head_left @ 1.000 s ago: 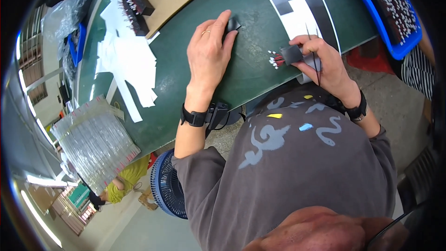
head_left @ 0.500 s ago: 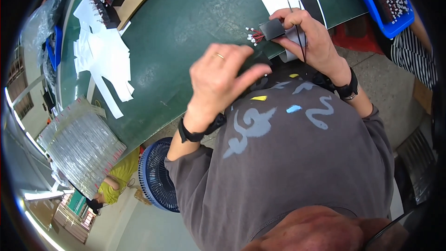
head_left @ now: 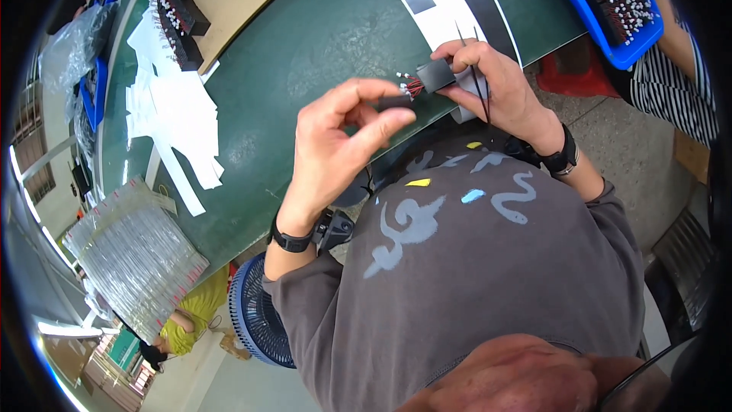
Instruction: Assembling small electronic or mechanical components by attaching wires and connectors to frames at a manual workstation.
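Thumb and fingers of my right hand [head_left: 503,91] are closed on a black block [head_left: 435,75] with thin red and black wires ending in small white connectors [head_left: 406,87]. Dark tweezers [head_left: 479,84] are also in that hand, their tips pointing away from me. My left hand [head_left: 332,133] is to the left of the block. Between its thumb and fingers is a second dark block [head_left: 395,101], partly hidden by the fingers. It lies close to the wires, and I cannot tell whether it touches them.
A sheet with white and black pads [head_left: 435,8] lies on the green table [head_left: 305,53]. White strips [head_left: 179,118] and several wired black blocks [head_left: 187,11] are at left. A blue tray [head_left: 644,44] of wired parts is at right, beside another person's arm. A fan [head_left: 255,309] stands below.
My left hand has moved left and turned, bringing the second dark block into view between its fingers. The right hand, with block and tweezers, has shifted slightly left and down.
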Demonstrator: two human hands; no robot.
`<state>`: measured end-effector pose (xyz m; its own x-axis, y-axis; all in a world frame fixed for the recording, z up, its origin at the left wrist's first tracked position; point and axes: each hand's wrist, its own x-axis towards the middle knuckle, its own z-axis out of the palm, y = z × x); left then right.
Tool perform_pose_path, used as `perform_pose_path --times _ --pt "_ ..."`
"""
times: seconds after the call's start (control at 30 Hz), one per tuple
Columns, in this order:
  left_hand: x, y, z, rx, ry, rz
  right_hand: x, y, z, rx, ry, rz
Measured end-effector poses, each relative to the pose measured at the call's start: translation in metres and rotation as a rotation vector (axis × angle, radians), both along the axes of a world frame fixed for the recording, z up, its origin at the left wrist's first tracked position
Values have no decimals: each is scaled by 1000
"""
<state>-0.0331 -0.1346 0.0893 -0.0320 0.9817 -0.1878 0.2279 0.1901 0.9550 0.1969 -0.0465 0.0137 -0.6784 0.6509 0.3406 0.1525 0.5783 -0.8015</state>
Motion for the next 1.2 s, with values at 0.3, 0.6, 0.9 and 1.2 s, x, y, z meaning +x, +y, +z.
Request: perform_pose_path --times 0.3,0.6,0.9,1.2 --pt "18 52 -7 350 603 -350 -5 -1 -1 51 117 -43" --pt "20 41 -14 400 669 -462 0 2 7 -59 162 31" --pt "15 29 -27 454 679 -446 -4 -4 12 -122 175 41" --pt "-19 42 33 208 1195 -690 -1 -2 18 -97 194 -6"
